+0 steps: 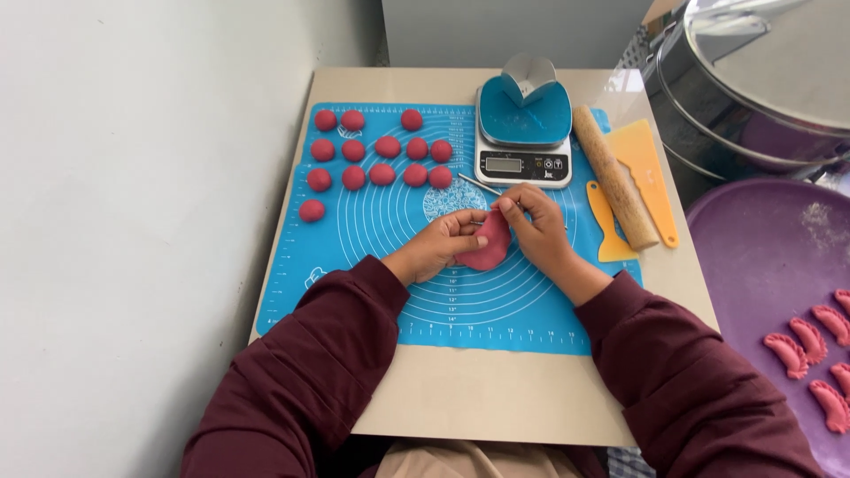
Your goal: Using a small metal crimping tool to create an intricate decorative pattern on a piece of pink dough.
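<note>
**Pink dough folded between my fingers**

I hold a folded round of pink dough (487,248) just above the middle of the blue silicone mat (372,265). My left hand (443,246) cups it from the left, fingers closed around its edge; my right hand (536,228) pinches its upper rim between thumb and fingertips. A thin metal tool (478,184) lies on the mat just behind my hands. To the left, rows of pink dough balls (381,158) sit on the mat. Behind stands a kitchen scale (522,146) with a blue bowl on top. To the right lie a wooden rolling pin (613,177) and yellow scrapers (651,168). Far right, a purple tray (753,257) carries shaped pink dumplings (810,350).
</note>
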